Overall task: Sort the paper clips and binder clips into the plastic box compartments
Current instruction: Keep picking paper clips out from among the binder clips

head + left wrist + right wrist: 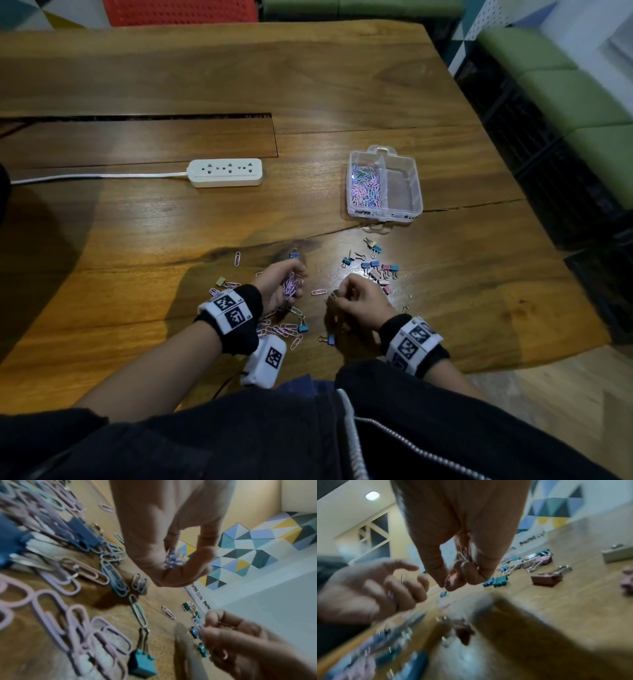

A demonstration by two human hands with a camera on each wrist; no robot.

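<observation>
My left hand [286, 282] cups a bunch of pink and lilac paper clips [291, 287], seen between its curled fingers in the left wrist view too [173, 559]. My right hand [346, 294] pinches a few paper clips [464, 557] near the table's front. More loose paper clips [281, 329] lie below my left wrist. Coloured binder clips [378, 270] lie in a group right of my hands. The clear plastic box [416, 192] stands further back; its left compartment holds many paper clips [366, 186], its right compartment looks bare.
A white power strip [225, 172] with its cable lies at mid-left on the wooden table [137, 240]. A long slot [137, 118] runs across the table behind it. The table's right edge [548, 246] drops off to dark crates and green seats.
</observation>
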